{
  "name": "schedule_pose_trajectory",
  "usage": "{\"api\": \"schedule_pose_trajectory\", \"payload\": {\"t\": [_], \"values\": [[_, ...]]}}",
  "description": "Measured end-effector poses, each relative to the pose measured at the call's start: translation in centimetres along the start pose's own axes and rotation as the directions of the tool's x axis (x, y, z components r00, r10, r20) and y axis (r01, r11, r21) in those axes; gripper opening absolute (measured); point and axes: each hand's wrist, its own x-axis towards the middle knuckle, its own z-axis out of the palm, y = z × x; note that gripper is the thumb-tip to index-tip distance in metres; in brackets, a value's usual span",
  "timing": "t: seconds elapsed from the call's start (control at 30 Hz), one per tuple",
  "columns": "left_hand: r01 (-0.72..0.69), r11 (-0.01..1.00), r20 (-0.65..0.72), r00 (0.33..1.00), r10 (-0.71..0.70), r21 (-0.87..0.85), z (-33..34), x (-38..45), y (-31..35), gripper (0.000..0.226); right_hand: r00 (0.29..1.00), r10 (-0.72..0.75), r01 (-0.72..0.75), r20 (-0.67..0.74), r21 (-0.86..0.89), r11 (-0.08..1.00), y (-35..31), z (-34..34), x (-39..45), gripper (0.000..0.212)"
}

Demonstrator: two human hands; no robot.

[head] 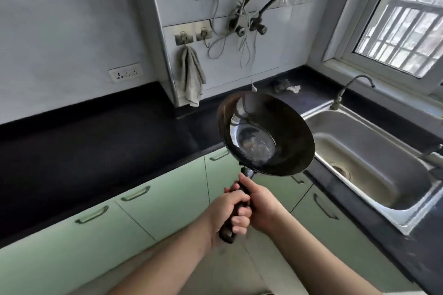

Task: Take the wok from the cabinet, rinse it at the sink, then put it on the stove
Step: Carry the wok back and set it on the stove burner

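Note:
A dark round wok (266, 133) with a black handle hangs in the air in front of the counter, tilted so its bowl faces me; some water glistens in its bottom. My left hand (230, 211) and my right hand (261, 206) are both wrapped around the handle, the right a little higher. The steel sink (374, 167) with its curved tap (354, 86) lies to the right of the wok. No stove is in view.
A dark countertop (96, 148) runs from the left to the sink corner. Pale green cabinet doors (167, 194) stand shut below it. A grey cloth (191, 76) hangs from a wall hook, with loose cables and valves (244, 26) beside it. A barred window (402, 19) is at right.

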Motion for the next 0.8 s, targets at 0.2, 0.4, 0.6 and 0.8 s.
{"api": "schedule_pose_trajectory", "payload": {"t": [0.2,0.4,0.6,0.8], "values": [[-0.083,0.979,-0.035,0.996,0.078,-0.184,-5.3,-6.4,-3.6,0.037,0.994,0.097,-0.105,-0.055,-0.162,0.981,6.7,5.1,-0.5,0.043],[-0.192,0.939,-0.101,0.98,0.17,-0.286,-10.5,-12.2,-6.7,0.038,0.989,0.151,-0.139,0.009,-0.335,0.932,12.7,10.5,-0.7,0.039],[-0.35,0.869,-0.185,0.935,0.302,-0.35,-14.2,-17.0,-8.2,0.034,0.971,0.206,-0.125,0.121,-0.478,0.869,16.4,15.8,-0.6,0.029],[-0.487,0.777,-0.247,0.873,0.42,-0.399,-17.3,-20.9,-8.6,0.028,0.89,0.387,-0.189,0.243,-0.576,0.796,17.9,20.6,0.7,0.024]]}}
